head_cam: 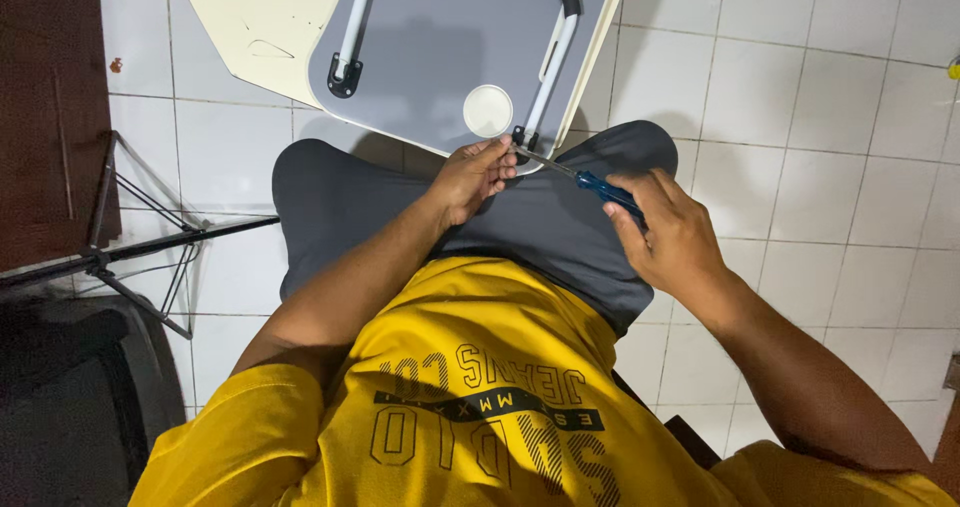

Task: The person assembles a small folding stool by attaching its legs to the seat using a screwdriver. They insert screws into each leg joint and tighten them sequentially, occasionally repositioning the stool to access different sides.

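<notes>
Folding table on the lap, screwdriver at its near right corner, tripod far left

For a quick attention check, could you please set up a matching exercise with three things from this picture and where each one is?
Things:
1. screwdriver
2. round white cap
3. tripod

Places:
A. on the tiled floor, at the picture's left
B. in the right hand
C. on the grey board, above the left hand

Pairs: 1-B, 2-C, 3-A
</notes>
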